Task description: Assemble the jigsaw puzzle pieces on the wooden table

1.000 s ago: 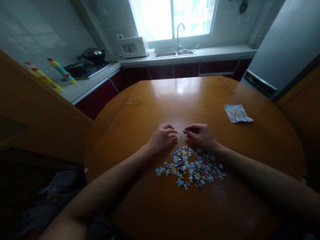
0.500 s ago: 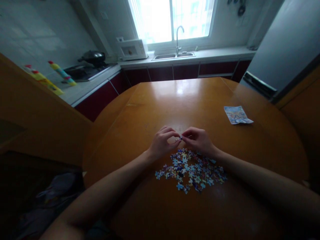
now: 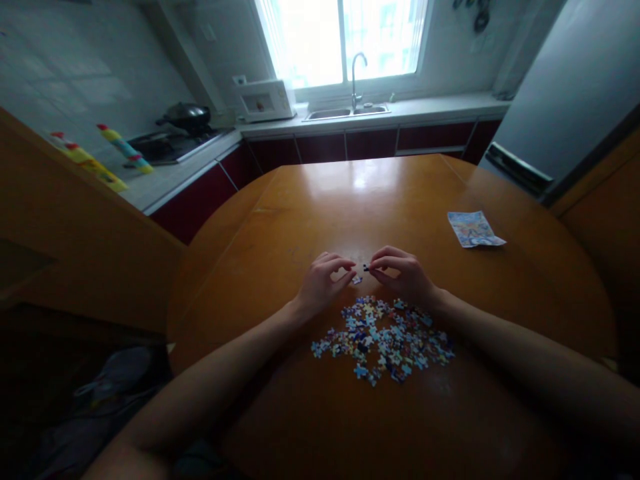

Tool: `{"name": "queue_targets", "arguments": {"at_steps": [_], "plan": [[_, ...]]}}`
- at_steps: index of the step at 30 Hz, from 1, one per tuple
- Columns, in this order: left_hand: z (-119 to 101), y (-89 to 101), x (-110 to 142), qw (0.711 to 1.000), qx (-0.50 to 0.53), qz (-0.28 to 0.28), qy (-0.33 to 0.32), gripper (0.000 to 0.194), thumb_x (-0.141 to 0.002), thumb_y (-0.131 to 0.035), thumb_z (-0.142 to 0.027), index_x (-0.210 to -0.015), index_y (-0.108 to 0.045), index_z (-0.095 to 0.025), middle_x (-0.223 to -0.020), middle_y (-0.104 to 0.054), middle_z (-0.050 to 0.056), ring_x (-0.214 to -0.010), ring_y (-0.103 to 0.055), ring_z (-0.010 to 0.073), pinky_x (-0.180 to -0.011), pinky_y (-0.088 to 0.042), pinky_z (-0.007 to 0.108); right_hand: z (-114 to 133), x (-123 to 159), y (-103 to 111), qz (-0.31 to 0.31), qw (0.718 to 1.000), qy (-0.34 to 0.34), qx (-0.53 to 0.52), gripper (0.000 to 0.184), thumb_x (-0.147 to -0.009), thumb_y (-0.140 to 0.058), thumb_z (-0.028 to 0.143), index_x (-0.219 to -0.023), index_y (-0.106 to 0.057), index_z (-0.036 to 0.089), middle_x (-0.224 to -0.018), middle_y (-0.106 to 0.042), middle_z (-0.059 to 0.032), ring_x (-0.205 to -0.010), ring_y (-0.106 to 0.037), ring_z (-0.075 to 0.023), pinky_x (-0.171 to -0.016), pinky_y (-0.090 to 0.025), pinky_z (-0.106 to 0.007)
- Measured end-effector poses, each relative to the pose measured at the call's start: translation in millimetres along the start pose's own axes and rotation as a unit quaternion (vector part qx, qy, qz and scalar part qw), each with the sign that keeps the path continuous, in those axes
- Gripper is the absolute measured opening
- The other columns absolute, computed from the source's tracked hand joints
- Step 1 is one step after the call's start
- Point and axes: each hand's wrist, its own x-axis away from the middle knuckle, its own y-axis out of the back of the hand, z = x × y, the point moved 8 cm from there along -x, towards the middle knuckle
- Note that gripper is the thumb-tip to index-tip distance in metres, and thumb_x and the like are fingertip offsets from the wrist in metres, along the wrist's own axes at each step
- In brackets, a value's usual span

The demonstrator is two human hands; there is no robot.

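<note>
A small dark jigsaw piece (image 3: 367,267) is pinched between the thumb and index finger of my right hand (image 3: 407,273). My left hand (image 3: 324,280) faces it with thumb and index finger curved, their tips a little apart and nothing visible between them. Just below those tips a light jigsaw piece (image 3: 357,280) lies on the table; whether the left thumb touches it is hard to see. Closer to me spreads a loose pile of jigsaw pieces (image 3: 385,337), mostly pale blue, white and purple, in front of both wrists.
The pile and both forearms are over a brown wooden table (image 3: 300,213). A creased picture sheet (image 3: 474,229) lies at the right. Beyond the table are a counter with a sink (image 3: 327,115), a microwave (image 3: 265,100), and a stove with a pot (image 3: 186,117).
My hands came together half a second ago, the dark piece meeting the light one at the left fingertips. Now my right hand has drawn back slightly right, still pinching the dark piece.
</note>
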Motion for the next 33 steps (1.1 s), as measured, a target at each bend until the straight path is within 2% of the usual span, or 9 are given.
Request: {"name": "queue_targets", "arguments": {"at_steps": [5,11,16,23,33], "plan": [[6.7,-14.7,4.4,0.996,-0.063,0.06,0.03,0.015,-0.089,-0.075,-0.034,-0.098,-0.077,-0.022,-0.093,-0.072,0.006,-0.089,-0.063,0.0221,-0.081,-0.051,0.038,-20.6,-0.5,12.7,-0.037,0.997,-0.046,0.04,0.011,-0.09,-0.068,0.028,-0.085,-0.075,0.021,-0.088,-0.07,-0.0057,-0.078,-0.064,-0.0171,-0.068,-0.052,-0.033],[12.9,-24.8,7.6,0.994,-0.062,0.081,0.047,0.011,-0.089,-0.074,-0.032,-0.093,-0.08,-0.024,-0.087,-0.067,0.005,-0.08,-0.06,0.019,-0.073,-0.05,0.033,-27.2,0.4,11.3,-0.031,0.997,-0.051,0.052,0.012,-0.089,-0.068,0.027,-0.085,-0.076,0.02,-0.087,-0.07,-0.0065,-0.077,-0.063,-0.0165,-0.065,-0.051,-0.031],[22.0,-28.7,7.1,0.993,-0.008,0.097,0.061,0.012,-0.089,-0.072,-0.031,-0.094,-0.081,-0.025,-0.086,-0.066,0.004,-0.071,-0.059,0.0146,-0.065,-0.048,0.028,-19.1,1.9,-0.2,0.029,0.998,-0.012,0.05,0.011,-0.089,-0.067,0.026,-0.084,-0.077,0.022,-0.086,-0.07,-0.0064,-0.079,-0.064,-0.0174,-0.069,-0.052,-0.032],[24.4,-28.1,5.8,0.994,0.006,0.091,0.061,0.01,-0.087,-0.073,-0.03,-0.089,-0.082,-0.025,-0.083,-0.066,0.004,-0.072,-0.059,0.0161,-0.065,-0.049,0.03,-15.1,7.0,-18.2,0.121,0.988,0.011,0.091,0.013,-0.091,-0.065,0.023,-0.084,-0.076,0.024,-0.087,-0.069,-0.0049,-0.081,-0.061,-0.0168,-0.073,-0.051,-0.032],[21.4,-27.0,4.1,0.994,-0.007,0.087,0.064,0.008,-0.085,-0.074,-0.027,-0.086,-0.081,-0.026,-0.084,-0.068,0.004,-0.079,-0.06,0.0178,-0.071,-0.05,0.032,-19.0,9.5,-28.9,0.145,0.981,0.024,0.126,0.016,-0.092,-0.064,0.022,-0.082,-0.077,0.023,-0.087,-0.069,-0.0052,-0.081,-0.061,-0.0169,-0.074,-0.049,-0.031]]}}
